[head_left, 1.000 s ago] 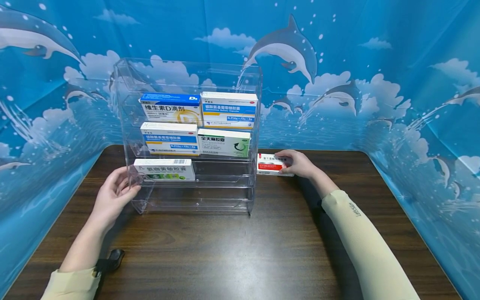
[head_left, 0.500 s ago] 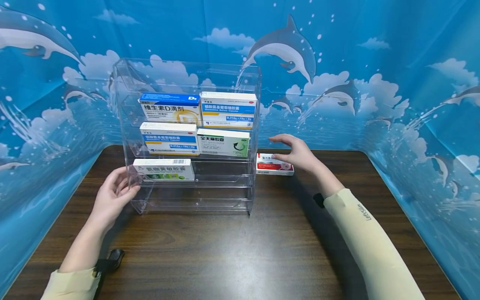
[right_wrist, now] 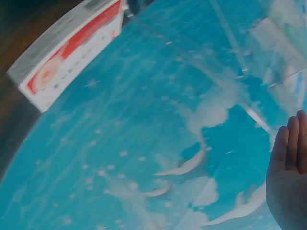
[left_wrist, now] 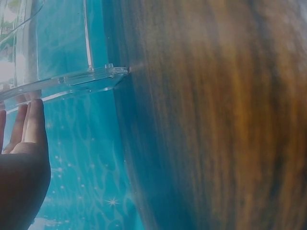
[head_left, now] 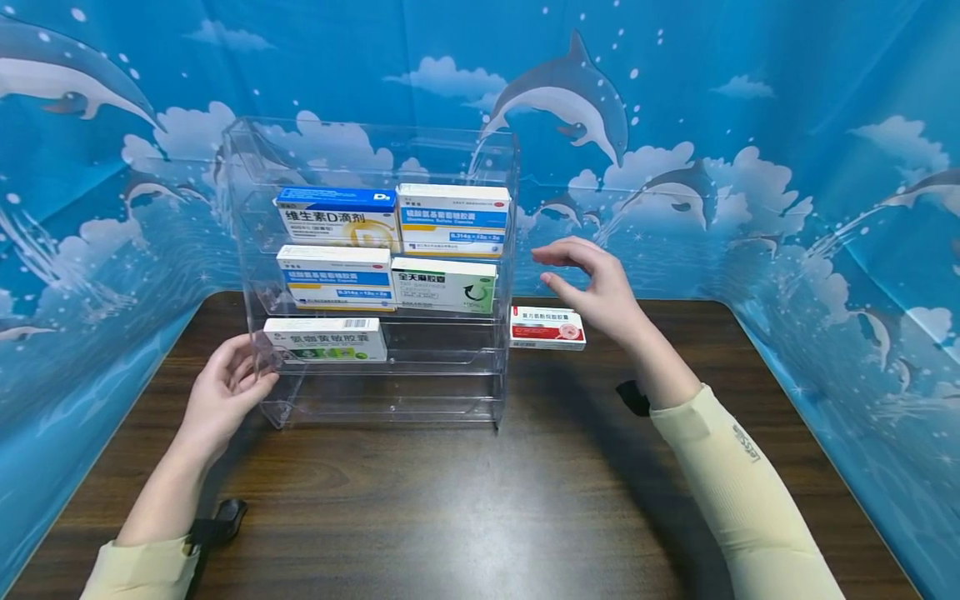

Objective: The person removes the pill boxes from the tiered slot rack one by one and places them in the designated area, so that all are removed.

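Observation:
A clear acrylic display rack (head_left: 446,408) stands on the table at centre-left, with medicine boxes on its tiers. My left hand (head_left: 225,385) holds its left side, thumb at the front edge and fingers along the side panel; in the left wrist view, the fingertips (left_wrist: 36,110) meet the clear panel. My right hand (head_left: 600,287) is raised just right of the rack, thumb and fingers spread apart with nothing between them. Below it, a red-and-white medicine box (head_left: 547,328) sits beside the rack's right side; the right wrist view also shows this box (right_wrist: 72,57).
On the upper tier are a blue-topped vitamin D box (head_left: 337,218) and a blue-and-white capsule box (head_left: 453,220). Below sit another blue-and-white box (head_left: 335,279) and a green-and-white box (head_left: 444,285). A white-green box (head_left: 326,340) lies lower left. Dolphin-print cloth (head_left: 750,75) surrounds the table (head_left: 420,517).
My right hand has let go of the red-and-white box and risen above it. The box stays beside the rack. My left hand has kept its place at the rack's left side.

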A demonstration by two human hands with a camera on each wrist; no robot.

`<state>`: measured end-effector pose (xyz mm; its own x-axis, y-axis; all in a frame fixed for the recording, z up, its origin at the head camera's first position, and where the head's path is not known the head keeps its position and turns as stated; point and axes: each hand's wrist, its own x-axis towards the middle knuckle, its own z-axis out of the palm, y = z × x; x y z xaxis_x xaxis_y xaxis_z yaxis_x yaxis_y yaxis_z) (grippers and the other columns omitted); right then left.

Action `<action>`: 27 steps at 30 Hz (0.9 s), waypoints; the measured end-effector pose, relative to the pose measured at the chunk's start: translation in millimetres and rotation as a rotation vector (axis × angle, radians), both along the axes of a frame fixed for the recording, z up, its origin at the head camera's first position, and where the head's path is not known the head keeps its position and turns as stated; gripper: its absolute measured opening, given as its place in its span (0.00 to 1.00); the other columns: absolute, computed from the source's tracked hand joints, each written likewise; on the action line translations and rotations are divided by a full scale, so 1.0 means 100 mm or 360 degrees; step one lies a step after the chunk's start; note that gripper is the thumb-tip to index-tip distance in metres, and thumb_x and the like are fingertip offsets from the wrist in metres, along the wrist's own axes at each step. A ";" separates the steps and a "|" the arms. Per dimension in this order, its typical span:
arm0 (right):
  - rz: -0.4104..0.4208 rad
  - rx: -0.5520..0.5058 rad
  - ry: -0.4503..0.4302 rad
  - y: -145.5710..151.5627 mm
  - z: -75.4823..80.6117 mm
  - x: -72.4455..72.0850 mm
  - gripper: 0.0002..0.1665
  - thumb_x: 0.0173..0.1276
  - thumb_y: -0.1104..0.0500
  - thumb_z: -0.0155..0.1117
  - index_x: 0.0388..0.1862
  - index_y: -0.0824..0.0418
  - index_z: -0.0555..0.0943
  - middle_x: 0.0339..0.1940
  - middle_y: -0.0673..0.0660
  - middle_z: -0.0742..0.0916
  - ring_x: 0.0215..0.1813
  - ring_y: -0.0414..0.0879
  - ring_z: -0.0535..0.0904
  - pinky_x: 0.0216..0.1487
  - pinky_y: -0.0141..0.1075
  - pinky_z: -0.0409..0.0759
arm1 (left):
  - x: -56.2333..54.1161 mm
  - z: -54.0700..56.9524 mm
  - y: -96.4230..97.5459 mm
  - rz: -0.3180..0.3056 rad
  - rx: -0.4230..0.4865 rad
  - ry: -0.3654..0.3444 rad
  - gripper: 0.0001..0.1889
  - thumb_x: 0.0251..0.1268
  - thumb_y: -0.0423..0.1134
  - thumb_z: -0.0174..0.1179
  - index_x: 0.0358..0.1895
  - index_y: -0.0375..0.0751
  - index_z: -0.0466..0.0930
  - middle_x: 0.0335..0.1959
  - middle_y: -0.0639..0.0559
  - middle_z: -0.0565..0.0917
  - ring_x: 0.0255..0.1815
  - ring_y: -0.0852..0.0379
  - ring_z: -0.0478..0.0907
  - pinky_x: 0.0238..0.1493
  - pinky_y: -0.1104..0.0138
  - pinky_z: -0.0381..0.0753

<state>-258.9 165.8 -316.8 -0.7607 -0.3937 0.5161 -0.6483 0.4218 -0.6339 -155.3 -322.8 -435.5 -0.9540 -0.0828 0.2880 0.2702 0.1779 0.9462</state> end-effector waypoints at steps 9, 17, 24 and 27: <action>0.0158 -0.0016 0.0027 -0.31 0.05 0.20 0.16 0.75 0.66 0.70 0.59 0.63 0.87 0.57 0.59 0.89 0.62 0.50 0.84 0.67 0.50 0.85 | -0.01 0.01 -0.01 0.0003 -0.0001 0.0009 0.31 0.68 0.15 0.59 0.64 0.54 0.72 0.54 0.74 0.81 0.56 0.81 0.79 0.54 0.89 0.79; 0.0223 -0.0055 -0.0038 -0.60 -0.04 0.31 0.14 0.75 0.66 0.68 0.57 0.63 0.88 0.55 0.59 0.90 0.60 0.50 0.86 0.66 0.51 0.86 | -0.03 0.02 0.04 0.0167 -0.0307 0.0015 0.30 0.68 0.16 0.60 0.68 0.44 0.72 0.52 0.78 0.77 0.54 0.84 0.76 0.54 0.91 0.78; 0.0275 -0.0117 -0.0075 -0.77 -0.10 0.34 0.13 0.75 0.68 0.67 0.55 0.63 0.88 0.53 0.58 0.91 0.58 0.50 0.86 0.63 0.52 0.87 | -0.05 0.03 0.03 0.0198 -0.0406 -0.0041 0.31 0.68 0.17 0.62 0.72 0.36 0.67 0.52 0.82 0.74 0.54 0.87 0.73 0.53 0.91 0.77; 0.0322 -0.0103 -0.0084 -0.85 -0.11 0.37 0.13 0.75 0.67 0.67 0.56 0.63 0.88 0.53 0.58 0.91 0.58 0.49 0.86 0.65 0.50 0.87 | -0.05 0.01 0.02 0.0145 -0.0373 -0.0071 0.32 0.68 0.17 0.61 0.73 0.37 0.65 0.52 0.85 0.74 0.53 0.88 0.74 0.52 0.91 0.78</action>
<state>-221.6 80.9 -328.1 -0.6963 -0.5085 0.5066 -0.6807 0.2438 -0.6909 -160.7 -320.6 -434.6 -0.9579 -0.1048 0.2673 0.2021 0.4155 0.8869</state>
